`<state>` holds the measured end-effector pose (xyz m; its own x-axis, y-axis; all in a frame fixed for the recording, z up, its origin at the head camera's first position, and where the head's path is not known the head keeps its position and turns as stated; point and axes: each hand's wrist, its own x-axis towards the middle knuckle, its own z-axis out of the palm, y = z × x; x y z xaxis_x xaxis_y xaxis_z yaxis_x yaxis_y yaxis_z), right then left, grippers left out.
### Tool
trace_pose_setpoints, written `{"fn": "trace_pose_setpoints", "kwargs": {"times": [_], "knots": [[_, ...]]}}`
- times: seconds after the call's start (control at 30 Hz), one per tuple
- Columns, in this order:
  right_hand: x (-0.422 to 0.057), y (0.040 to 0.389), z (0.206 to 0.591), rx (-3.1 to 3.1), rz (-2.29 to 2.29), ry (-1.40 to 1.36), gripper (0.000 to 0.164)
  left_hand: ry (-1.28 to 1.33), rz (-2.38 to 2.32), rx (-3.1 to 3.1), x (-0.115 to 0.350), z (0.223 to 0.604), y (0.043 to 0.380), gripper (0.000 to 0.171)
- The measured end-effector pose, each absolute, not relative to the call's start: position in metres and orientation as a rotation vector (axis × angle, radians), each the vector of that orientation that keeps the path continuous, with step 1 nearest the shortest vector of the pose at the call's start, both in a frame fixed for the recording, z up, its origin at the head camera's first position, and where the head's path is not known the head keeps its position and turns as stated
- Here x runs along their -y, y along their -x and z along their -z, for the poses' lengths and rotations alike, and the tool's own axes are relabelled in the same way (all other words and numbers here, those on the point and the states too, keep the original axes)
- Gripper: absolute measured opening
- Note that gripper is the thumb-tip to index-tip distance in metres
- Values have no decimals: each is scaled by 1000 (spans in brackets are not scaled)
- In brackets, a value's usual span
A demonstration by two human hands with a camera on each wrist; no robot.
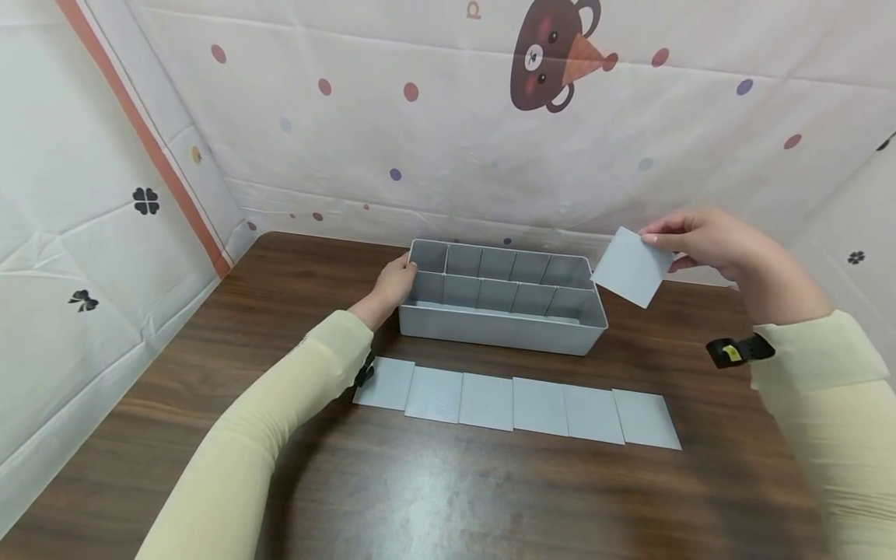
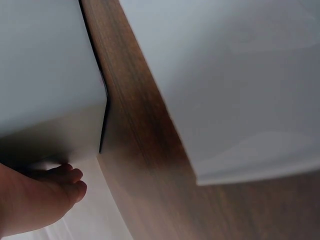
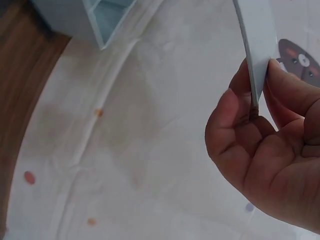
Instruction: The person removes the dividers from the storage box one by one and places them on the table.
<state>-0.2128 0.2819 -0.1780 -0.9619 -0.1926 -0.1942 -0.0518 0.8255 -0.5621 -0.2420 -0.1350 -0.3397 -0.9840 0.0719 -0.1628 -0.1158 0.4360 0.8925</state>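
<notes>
A pale grey storage box [image 1: 493,330] stands on the table, split into several compartments by a long divider and short cross dividers. My left hand [image 1: 393,284] holds its left end; in the left wrist view the curled fingers [image 2: 75,185] lie against the end wall, partly hidden. Up beyond the box's right end, my right hand [image 1: 710,241] pinches a thin, square, pale grey divider panel [image 1: 632,267] by one corner. The right wrist view shows this panel [image 3: 257,45] edge-on between thumb and fingers. Several similar panels [image 1: 486,402] lie flat in a row in front of the box.
The dark wood table [image 1: 392,490] meets a white patterned cloth [image 1: 448,117] right behind the box. Another cloth-covered side [image 1: 77,311] borders the table on the left. A black strap [image 1: 740,351] hangs at the right wrist.
</notes>
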Motion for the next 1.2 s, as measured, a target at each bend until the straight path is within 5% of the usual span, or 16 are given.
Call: {"fn": "trace_pose_setpoints", "kwargs": {"times": [1.2], "knots": [[-342,202,281,-2659,669,165,37,41,-1611,-2478,136,339,242,55]]}}
